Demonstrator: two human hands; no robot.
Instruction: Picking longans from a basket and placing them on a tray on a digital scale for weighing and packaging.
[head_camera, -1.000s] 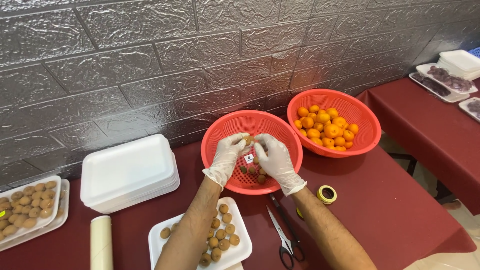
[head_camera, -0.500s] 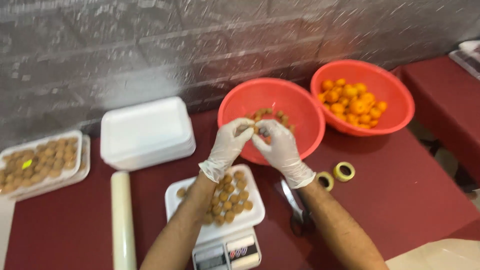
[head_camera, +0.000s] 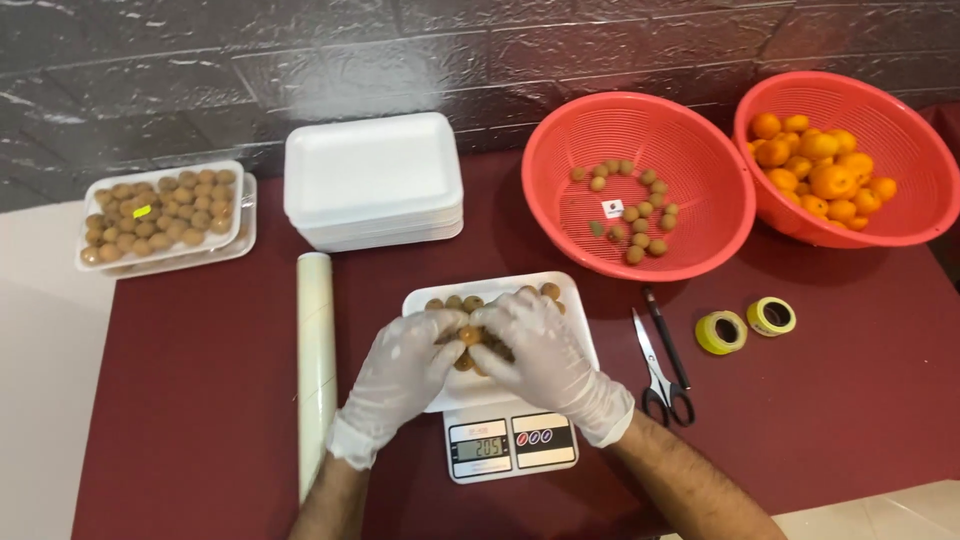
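Left hand (head_camera: 405, 362): gloved, fingers spread over small brown fruits (head_camera: 468, 336).
Right hand (head_camera: 535, 345): gloved, spread flat over them.
Tray (head_camera: 575, 320): white foam, lower centre, on a digital scale (head_camera: 510, 444).

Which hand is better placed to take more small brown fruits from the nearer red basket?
Probably the right hand. It lies on the tray side nearest the red basket, whose fruits sit up and right. The left hand would cross over it.
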